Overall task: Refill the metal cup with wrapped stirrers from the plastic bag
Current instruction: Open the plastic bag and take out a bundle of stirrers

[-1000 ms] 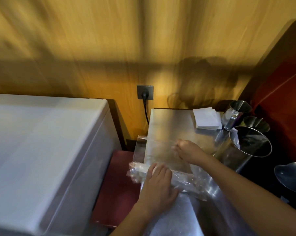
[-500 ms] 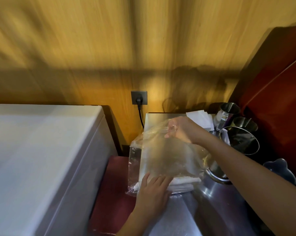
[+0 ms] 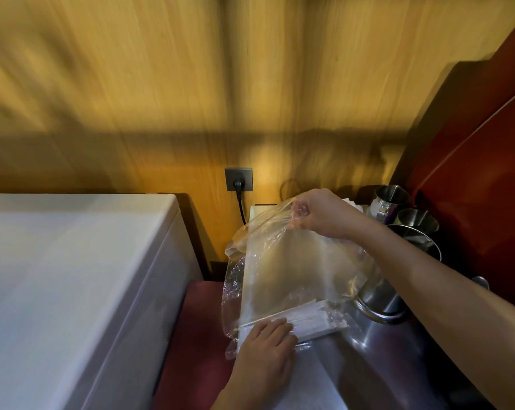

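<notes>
Table [image 3: 374, 359]: steel, under both hands; more of it shows bare below the bag than a second ago.
Bag [image 3: 288, 270]: clear plastic, lifted from flat to upright since a second ago; it hangs between the hands.
Cup [image 3: 380, 300]: metal, just right of the bag, under the right forearm.
Right hand [image 3: 318, 214]: pinched shut on the bag's top edge, raised.
Left hand [image 3: 265, 347]: fingers flat, pressing the bag's bottom.
Stirrers [image 3: 306, 319]: white wrapped bundle at the bag's bottom, just beyond the left hand; none seen in the cup, so refilling seems not yet begun.
</notes>
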